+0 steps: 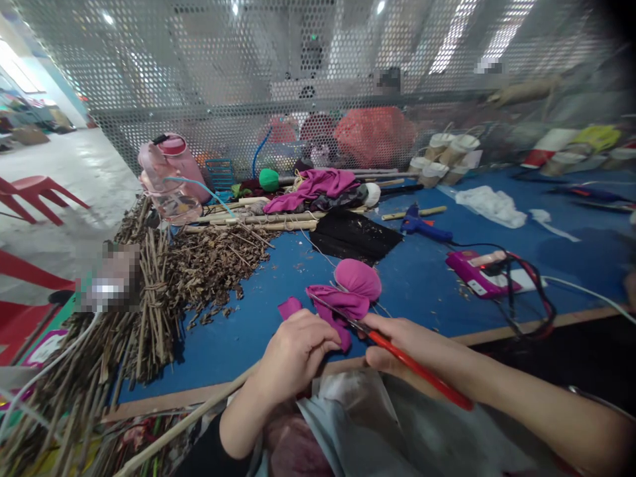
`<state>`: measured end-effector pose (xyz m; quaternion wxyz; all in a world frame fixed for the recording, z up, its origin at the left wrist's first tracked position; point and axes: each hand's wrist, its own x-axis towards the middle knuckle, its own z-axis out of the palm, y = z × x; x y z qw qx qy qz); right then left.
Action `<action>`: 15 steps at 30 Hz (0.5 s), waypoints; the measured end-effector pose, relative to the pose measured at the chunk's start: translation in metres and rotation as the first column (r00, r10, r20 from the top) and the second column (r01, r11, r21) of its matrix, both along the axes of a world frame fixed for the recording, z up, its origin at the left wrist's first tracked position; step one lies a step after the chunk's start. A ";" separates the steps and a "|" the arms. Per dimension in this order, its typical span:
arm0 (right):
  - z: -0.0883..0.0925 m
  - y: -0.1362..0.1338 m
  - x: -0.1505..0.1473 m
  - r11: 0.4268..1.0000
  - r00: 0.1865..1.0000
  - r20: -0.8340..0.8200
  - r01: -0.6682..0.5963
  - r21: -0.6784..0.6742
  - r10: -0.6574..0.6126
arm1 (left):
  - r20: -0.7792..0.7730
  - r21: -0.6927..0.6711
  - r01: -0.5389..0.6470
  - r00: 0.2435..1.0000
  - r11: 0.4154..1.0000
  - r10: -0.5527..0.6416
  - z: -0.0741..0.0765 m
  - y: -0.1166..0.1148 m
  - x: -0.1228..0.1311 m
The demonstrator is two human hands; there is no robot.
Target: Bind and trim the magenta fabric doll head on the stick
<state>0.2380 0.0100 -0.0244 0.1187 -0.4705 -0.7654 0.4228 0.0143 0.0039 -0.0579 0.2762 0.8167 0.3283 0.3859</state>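
Note:
My left hand (293, 354) is closed in a pinch on a piece of magenta fabric (342, 301) at the near edge of the blue table (248, 331). My right hand (402, 344) grips red-handled scissors (412, 364), whose blades point up and left into the fabric. A rounded magenta ball of cloth (358, 277) lies just beyond the piece I hold, and a small magenta scrap (289, 307) sits to its left.
Bundles of dry twigs (149, 305) and bark chips fill the left. Farther back lie a black cloth (355, 237), a blue glue gun (422, 226), a magenta device with cables (484, 271), a pink bottle (173, 179), paper cups (447, 159) and a perforated metal screen (318, 79).

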 end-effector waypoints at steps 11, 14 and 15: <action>0.019 0.008 -0.005 0.992 0.943 0.331 -0.065 0.112 0.024 | -0.014 0.009 0.012 1.000 1.000 -0.012 0.000 0.002 -0.001; 0.022 0.009 -0.007 0.993 0.911 0.413 -0.048 0.105 0.001 | -0.031 0.004 0.014 0.999 1.000 -0.014 -0.001 0.001 -0.002; 0.022 0.008 -0.008 0.994 0.900 0.436 -0.043 0.105 -0.007 | -0.036 0.006 0.014 0.999 1.000 -0.014 -0.001 0.001 -0.002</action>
